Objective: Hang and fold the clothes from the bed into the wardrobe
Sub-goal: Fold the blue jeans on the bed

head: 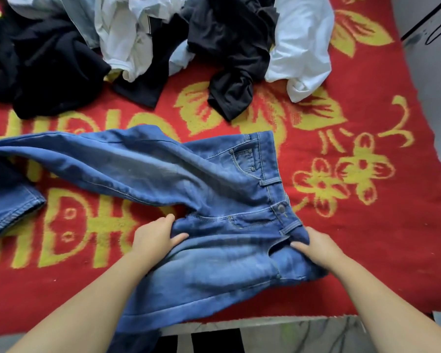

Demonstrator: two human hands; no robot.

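Two bare forearms enter from the lower edge of the view, one on each side. No sleeve, cuff, watch, bracelet or glove shows on either; both arms are uncovered from the frame edge to the wrist. The left hand and the right hand are bare too, with no ring visible on the fingers that show. The fingernails that can be seen are short and unpainted. Nothing more of the person is in view.

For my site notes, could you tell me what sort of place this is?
Most likely a bedroom at home: a bed under a red and yellow blanket, a pile of loose clothes on it, and blue jeans spread out for folding.
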